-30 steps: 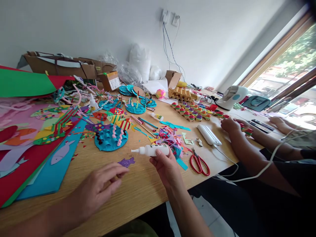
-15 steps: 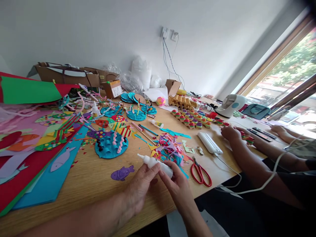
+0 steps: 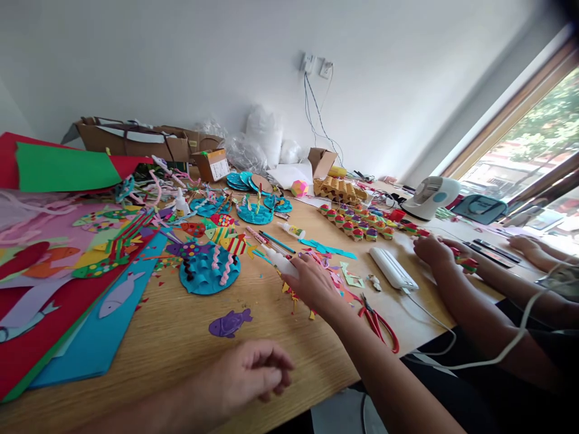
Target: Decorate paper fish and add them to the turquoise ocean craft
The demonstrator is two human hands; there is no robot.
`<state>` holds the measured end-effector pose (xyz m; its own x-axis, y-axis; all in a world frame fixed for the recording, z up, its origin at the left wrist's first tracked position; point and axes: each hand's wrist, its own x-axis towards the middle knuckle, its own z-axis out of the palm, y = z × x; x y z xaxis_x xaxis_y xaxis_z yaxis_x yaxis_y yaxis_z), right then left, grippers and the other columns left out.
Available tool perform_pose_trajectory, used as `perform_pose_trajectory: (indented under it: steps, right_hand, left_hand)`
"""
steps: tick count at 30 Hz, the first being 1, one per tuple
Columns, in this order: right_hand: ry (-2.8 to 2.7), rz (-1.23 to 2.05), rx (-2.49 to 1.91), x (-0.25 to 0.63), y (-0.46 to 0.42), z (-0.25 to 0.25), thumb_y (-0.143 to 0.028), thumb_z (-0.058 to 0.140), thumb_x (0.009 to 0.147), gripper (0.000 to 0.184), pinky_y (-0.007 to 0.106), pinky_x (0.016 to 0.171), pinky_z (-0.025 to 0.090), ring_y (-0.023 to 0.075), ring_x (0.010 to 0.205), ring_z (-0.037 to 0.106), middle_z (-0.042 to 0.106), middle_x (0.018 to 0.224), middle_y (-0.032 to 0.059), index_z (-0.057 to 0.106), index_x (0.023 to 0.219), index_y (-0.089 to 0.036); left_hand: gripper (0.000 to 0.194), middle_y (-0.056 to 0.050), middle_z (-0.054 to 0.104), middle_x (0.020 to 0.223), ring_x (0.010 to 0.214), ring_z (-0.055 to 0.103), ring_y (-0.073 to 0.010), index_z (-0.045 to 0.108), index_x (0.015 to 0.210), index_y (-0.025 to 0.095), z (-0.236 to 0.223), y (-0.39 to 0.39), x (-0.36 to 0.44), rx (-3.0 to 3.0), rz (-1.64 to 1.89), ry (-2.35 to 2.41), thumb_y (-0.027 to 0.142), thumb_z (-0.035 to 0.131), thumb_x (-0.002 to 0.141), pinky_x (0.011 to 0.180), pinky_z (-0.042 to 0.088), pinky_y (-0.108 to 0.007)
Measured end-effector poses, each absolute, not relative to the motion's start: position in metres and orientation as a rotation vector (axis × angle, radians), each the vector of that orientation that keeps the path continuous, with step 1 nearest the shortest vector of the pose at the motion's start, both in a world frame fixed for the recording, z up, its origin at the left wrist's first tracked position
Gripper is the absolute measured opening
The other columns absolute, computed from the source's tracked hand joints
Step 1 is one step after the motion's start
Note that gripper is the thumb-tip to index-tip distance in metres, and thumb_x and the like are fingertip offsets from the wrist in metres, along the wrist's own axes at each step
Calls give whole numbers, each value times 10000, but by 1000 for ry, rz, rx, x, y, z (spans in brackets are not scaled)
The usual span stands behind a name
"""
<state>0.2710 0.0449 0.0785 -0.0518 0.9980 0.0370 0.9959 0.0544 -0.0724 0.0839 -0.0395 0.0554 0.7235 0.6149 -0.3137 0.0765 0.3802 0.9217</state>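
Note:
My right hand (image 3: pixel 313 282) reaches over the pile of paper scraps with its fingers closed on a white glue bottle (image 3: pixel 284 264), whose nozzle points away to the left. Lower down, my left hand (image 3: pixel 253 371) hovers above the wooden table, loosely curled and holding nothing. Between that hand and a blue round piece (image 3: pixel 209 274) with curly pink and black strips lies a purple paper fish (image 3: pixel 230 323). Red-handled scissors (image 3: pixel 379 325) rest to the right of my right forearm.
Coloured sheets (image 3: pixel 97 337) and paper fish cover the left side. Pencils (image 3: pixel 277 242) and another glue bottle (image 3: pixel 292 229) lie further back. On the right are a white device (image 3: pixel 392 269) with a cable, painted egg-carton pieces (image 3: pixel 355 223) and another person's hand (image 3: pixel 435 248).
My left hand has let go of the glue bottle and drawn back toward me. My right hand has carried the bottle forward over the scraps. The view has shifted slightly.

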Motion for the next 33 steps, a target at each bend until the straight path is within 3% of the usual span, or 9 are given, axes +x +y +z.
perform_pose_trajectory:
  steps: [11, 17, 21, 27, 30, 33]
  right_hand:
    - [-2254, 36, -2216, 256, 108, 56, -342, 543, 837, 301, 299, 693, 432, 274, 907, 625, 640, 1034, 158, 646, 1005, -115]
    - [-2323, 0, -2179, 252, 115, 54, -360, 541, 847, 312, 304, 685, 422, 281, 916, 625, 635, 1036, 156, 646, 1006, -112]
    - [-2351, -27, -2148, 245, 115, 55, -385, 548, 846, 346, 316, 695, 417, 290, 936, 618, 627, 1044, 153, 625, 1050, -116]
    - [-2311, -74, -2135, 241, 111, 61, -413, 487, 877, 376, 336, 726, 418, 290, 983, 595, 613, 1090, 139, 577, 1131, -151]
    - [-2261, -142, -2082, 248, 99, 69, -332, 470, 891, 325, 332, 726, 422, 285, 1000, 587, 601, 1124, 135, 575, 1142, -153]
    - [-2235, -142, -1952, 254, 77, 75, -272, 452, 896, 245, 320, 700, 434, 248, 893, 620, 634, 1046, 105, 622, 1033, -162]
  left_hand:
    - [202, 10, 694, 854, 783, 644, -171, 659, 940, 299, 60, -46, -20, 1771, 617, 919, 293, 502, 813, 708, 496, -226]
    - [158, 4, 730, 795, 733, 666, -212, 718, 815, 290, 79, -9, -77, 1949, 851, 1412, 343, 609, 714, 643, 508, -243]
    - [153, 2, 731, 792, 749, 641, -245, 726, 739, 286, 80, 29, -99, 1893, 971, 1626, 369, 649, 635, 666, 484, -272]
    - [95, 1, 700, 737, 797, 606, -247, 699, 630, 251, 74, 83, -103, 1619, 1016, 1569, 245, 689, 536, 723, 454, -274]
    - [92, -29, 677, 710, 731, 621, -222, 683, 659, 195, 70, 90, -100, 1447, 1042, 1468, 253, 679, 587, 661, 467, -275]
    - [186, -69, 679, 808, 746, 635, -199, 658, 785, 163, 69, 78, -97, 1263, 1092, 1308, 330, 613, 718, 661, 496, -289]
